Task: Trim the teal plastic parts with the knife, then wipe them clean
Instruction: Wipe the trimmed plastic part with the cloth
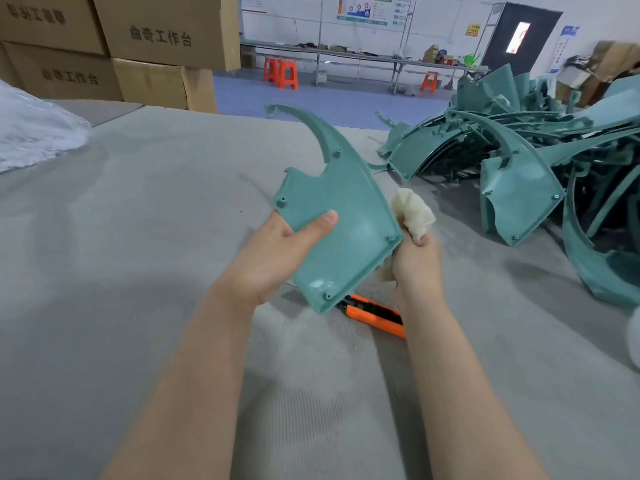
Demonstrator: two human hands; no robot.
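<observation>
My left hand (pixel 277 254) grips a teal plastic part (pixel 346 216) by its lower left edge, thumb on top, and holds it tilted above the table. The part has a wide flat body and a long curved horn pointing up and left. My right hand (pixel 417 265) grips a crumpled cream cloth (pixel 414 213) against the part's right edge. An orange utility knife (pixel 375 315) lies on the grey table (pixel 138 237) just below the part, partly hidden by my right wrist.
A big pile of teal parts (pixel 540 168) covers the table's right side. Cardboard boxes (pixel 121 50) are stacked at the back left, and a clear plastic bag (pixel 34 129) lies at the far left. Orange stools and a long bench stand across the room.
</observation>
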